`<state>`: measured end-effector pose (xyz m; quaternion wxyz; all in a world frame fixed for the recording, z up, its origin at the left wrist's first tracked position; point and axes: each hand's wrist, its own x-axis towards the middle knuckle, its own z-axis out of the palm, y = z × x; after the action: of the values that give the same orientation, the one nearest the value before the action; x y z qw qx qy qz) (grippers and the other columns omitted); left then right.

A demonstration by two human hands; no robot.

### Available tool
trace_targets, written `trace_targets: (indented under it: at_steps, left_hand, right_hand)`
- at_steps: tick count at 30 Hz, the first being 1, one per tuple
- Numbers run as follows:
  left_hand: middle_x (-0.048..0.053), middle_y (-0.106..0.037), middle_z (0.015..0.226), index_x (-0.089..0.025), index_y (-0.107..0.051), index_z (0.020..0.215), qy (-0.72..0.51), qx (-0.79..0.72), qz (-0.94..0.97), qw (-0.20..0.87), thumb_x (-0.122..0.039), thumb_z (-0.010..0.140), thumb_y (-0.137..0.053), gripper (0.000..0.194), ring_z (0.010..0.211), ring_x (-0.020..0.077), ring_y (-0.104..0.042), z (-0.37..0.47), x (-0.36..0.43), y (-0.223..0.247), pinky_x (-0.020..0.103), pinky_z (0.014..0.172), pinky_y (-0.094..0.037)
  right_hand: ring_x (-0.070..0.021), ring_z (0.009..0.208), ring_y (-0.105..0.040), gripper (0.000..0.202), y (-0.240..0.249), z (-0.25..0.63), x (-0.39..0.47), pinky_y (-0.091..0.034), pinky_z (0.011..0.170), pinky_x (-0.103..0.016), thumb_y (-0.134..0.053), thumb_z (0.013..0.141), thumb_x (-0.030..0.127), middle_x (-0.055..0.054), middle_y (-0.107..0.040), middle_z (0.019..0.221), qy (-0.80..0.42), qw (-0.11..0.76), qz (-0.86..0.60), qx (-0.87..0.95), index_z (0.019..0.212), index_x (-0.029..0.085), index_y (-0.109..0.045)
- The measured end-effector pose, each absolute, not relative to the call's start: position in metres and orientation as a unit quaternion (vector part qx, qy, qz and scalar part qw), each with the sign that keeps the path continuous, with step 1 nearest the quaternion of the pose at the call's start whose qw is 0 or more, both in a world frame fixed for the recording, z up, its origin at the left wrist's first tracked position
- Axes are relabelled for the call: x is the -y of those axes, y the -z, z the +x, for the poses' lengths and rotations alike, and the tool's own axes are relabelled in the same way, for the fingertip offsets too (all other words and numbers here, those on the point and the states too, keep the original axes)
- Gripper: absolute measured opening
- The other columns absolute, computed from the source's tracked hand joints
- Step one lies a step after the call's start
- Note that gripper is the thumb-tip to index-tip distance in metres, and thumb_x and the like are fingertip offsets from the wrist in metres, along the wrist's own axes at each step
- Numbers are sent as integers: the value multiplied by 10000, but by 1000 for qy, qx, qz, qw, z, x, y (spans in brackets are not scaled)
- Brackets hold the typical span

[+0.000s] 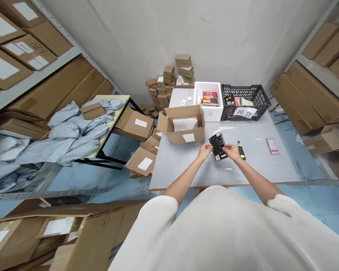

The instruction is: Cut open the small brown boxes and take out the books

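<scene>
Between my hands is a flat black item with a printed face (218,146), like a book or a flat pack, tilted over the grey table (180,171). A white label shows at its lower edge. My left hand (205,150) is closed at its left edge, fingertips touching it. On the opposite edge, my right hand (231,151) pinches it with the thumb on top. Just right of that hand lies a black and yellow box cutter (241,150). An open cardboard box (183,136) with a white item (185,124) inside stands beyond my left hand.
At the table's back stand a white foam box (207,86) with a red book (210,98) and a black plastic crate (260,101). A phone, pixelated, (272,146) lies right. Grey mailing bags (73,130) cover a side table. Boxes fill shelves (70,52) both sides.
</scene>
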<state>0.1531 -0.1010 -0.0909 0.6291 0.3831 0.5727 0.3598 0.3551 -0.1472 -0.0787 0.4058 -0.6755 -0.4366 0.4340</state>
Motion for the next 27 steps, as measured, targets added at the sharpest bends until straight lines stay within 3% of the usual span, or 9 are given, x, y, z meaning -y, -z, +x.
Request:
trace_targets:
  at_steps: [3,6,11,16,22,24,27]
  left_hand:
    - [79,-797,926,-181,-705,989,-354,-520,362,688,-378,847,-897,309,876,205,-778,170,107,86,327,850,-582]
    - [55,-781,850,-184,-685,990,-396,-540,341,660,-416,807,-933,386,824,196,-775,183,112,86,304,812,-585]
    - [27,-772,836,-182,-683,1017,-449,-561,296,629,-267,793,-893,318,783,185,-756,188,115,91,302,776,-612]
    - [48,-790,908,-185,-682,1052,-451,-537,244,670,-239,828,-830,273,802,184,-754,173,113,92,323,785,-619]
    - [45,-787,919,-208,-654,1081,-427,-556,242,671,-296,823,-847,334,820,192,-750,151,112,95,328,787,-603]
    - [48,-795,939,-212,-648,1091,-420,-558,245,672,-305,836,-835,330,826,194,-756,146,112,95,322,782,-598]
    - [56,-808,975,-211,-644,1124,-414,-555,255,675,-330,860,-830,344,846,196,-766,141,112,93,314,779,-595]
  right_hand:
    - [-241,838,-740,250,77,342,153,-567,785,-338,-754,859,400,-46,-819,874,-321,335,-705,536,1028,223,-804]
    - [-277,949,-720,251,77,328,163,-535,887,-374,-664,936,311,-85,-828,1002,-194,268,-685,650,1114,227,-819]
    - [-335,1128,-658,352,80,318,173,-486,977,-435,-630,1010,327,-155,-779,1256,-107,214,-620,747,1301,200,-782]
    - [-344,1217,-609,390,88,331,174,-472,1028,-485,-557,1040,368,-148,-711,1390,-129,240,-625,732,1343,237,-766]
    - [-372,1296,-598,599,85,358,170,-481,1078,-523,-627,946,413,-194,-641,1496,-185,256,-681,661,1498,181,-628]
    - [-339,1199,-662,614,81,360,170,-522,1031,-481,-666,915,454,-177,-708,1390,-251,266,-692,622,1463,181,-635]
    - [-265,916,-717,479,76,357,173,-568,844,-379,-711,871,568,-95,-794,1041,-401,293,-672,549,1177,199,-734]
